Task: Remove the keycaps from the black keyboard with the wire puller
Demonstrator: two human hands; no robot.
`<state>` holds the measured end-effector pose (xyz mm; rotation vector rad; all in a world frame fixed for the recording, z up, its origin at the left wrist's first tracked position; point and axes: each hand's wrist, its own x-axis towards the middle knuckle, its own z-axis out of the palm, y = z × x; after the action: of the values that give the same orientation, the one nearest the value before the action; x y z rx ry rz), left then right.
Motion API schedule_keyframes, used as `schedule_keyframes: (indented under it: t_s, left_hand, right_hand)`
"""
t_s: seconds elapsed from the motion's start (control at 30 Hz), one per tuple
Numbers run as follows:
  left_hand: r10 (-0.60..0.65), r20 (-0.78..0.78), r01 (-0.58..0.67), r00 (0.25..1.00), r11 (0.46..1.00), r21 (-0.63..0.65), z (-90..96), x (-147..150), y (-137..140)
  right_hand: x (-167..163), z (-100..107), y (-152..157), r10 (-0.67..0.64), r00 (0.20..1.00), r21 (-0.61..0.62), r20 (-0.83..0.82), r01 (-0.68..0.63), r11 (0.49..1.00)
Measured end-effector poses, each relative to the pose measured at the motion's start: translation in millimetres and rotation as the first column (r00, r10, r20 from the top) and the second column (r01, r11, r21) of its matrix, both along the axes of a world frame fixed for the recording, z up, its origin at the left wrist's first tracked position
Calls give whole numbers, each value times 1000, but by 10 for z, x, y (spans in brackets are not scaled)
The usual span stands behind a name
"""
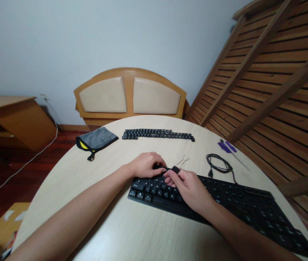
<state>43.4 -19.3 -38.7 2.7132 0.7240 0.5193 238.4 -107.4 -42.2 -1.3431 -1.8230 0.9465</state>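
Note:
A black keyboard [240,201] lies slanted on the round table, with keycaps on its lower-left keys and many bare key positions across the rest. My left hand [147,165] is closed at its far-left edge, fingers curled over the back and thumb on the near side. Between the fingers of my right hand [188,185] is a keycap puller [175,169], its black handle at the fingertips and its two thin wire prongs pointing away from me. The right fingertips are bent low over the left-hand keys, close to my left thumb. What lies beneath them is hidden.
Loose black keycaps [154,134] stand in rows at the table's far side. A grey and yellow cloth [96,139] lies left of them. The keyboard's coiled cable [219,164] and a brush with purple pieces [227,146] are at the right. Wooden slats [273,76] lean beyond.

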Motion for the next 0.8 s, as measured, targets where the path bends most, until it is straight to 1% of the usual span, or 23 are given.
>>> schedule_keyframes:
  t_s: [0.07, 0.17, 0.27, 0.33, 0.4, 0.5, 0.57, 0.67, 0.73, 0.8]
  left_hand:
    - [1, -5, -1, 1000, 1000, 0, -2, 0, 1]
    - [3, 1, -3, 1000, 1000, -9, -6, -1, 4]
    - [6, 9, -6, 1000, 1000, -17, -4, 0, 3]
    - [7, 11, -7, 1000, 1000, -19, 0, 1, -1]
    - [4, 14, -4, 1000, 1000, -18, 4, 1, -4]
    - [-1, 14, 1, 1000, 1000, -15, 5, -1, -3]
    - [1, 10, -1, 1000, 1000, -12, 2, -1, 0]
    - [-1, 7, 1, 1000, 1000, -11, -2, 0, 5]
    - [-6, 8, 6, 1000, 1000, -14, -2, 2, 5]
    - [-6, 6, 6, 1000, 1000, -14, 2, 3, 3]
  right_hand:
    - [2, 0, 9, 7, 1000, -24, -13, -7, 1000]
    - [2, 43, 5, 30, 999, -11, 22, -30, 999]
    - [-5, 104, -16, 83, 986, 70, 147, -94, 993]
    - [-17, 134, -38, 109, 964, 145, 243, -147, 978]
    - [-36, 149, -61, 119, 945, 213, 304, -189, 959]
    - [-69, 152, -90, 121, 919, 269, 375, -233, 935]
    - [-83, 149, -97, 109, 906, 287, 410, -241, 927]
    - [-76, 142, -83, 50, 908, 273, 416, -177, 946]
    - [-57, 135, -63, 24, 930, 205, 368, -106, 973]
    - [-37, 126, -40, 23, 957, 127, 289, -62, 990]
